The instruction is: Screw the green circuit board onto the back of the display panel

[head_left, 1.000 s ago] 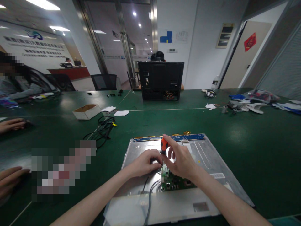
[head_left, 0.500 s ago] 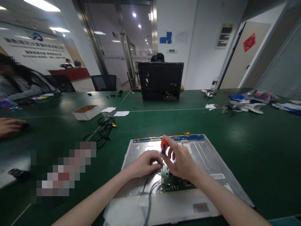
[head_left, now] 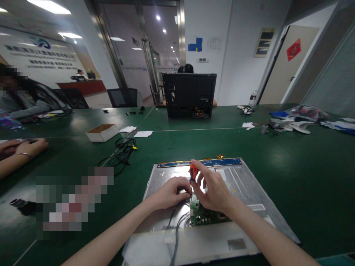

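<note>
A silver display panel point(head_left: 244, 184) lies back-up on the green table in front of me. A small green circuit board point(head_left: 206, 216) sits on its near middle, with grey cables point(head_left: 176, 229) running off toward me. My right hand point(head_left: 213, 188) grips an orange-and-black screwdriver point(head_left: 193, 171) upright over the board's far left corner. My left hand point(head_left: 170, 192) is curled beside the tool's tip, fingers pinched on the shaft or the board edge; the tip itself is hidden.
A blue strip board point(head_left: 199, 162) edges the panel's far side. Black cables point(head_left: 120, 151) and a cardboard box point(head_left: 102, 132) lie at the left. A black chassis point(head_left: 190, 95) stands opposite, a person behind it. Another person's hands point(head_left: 23, 147) rest at far left. Parts point(head_left: 288, 123) clutter the right.
My hands have barely moved; the screwdriver handle has turned slightly. The other person's hands at the far left have shifted, now resting together on the table.
</note>
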Motion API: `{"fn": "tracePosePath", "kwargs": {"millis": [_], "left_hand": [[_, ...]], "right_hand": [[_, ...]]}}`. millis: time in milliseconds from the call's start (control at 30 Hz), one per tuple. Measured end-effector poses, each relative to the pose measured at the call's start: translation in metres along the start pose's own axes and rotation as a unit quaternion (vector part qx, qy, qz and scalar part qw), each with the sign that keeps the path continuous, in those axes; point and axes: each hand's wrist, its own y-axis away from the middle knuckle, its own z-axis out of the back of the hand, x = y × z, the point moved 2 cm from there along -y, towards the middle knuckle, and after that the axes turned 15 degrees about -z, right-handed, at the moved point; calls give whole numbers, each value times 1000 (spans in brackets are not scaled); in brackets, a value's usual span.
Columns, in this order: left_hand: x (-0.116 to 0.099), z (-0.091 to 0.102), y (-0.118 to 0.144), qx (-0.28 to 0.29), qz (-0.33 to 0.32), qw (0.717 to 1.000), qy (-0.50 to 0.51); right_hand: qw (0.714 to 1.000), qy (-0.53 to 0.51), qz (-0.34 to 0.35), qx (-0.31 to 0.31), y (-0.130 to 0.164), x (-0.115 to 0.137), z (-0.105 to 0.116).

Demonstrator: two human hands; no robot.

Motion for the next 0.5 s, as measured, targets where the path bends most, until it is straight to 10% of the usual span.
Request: {"fn": "tracePosePath", "kwargs": {"millis": [500], "left_hand": [[0,1,0,-12,-7,1000,-8]], "right_hand": [[1000,11,10,-13,0,0,0]]}}
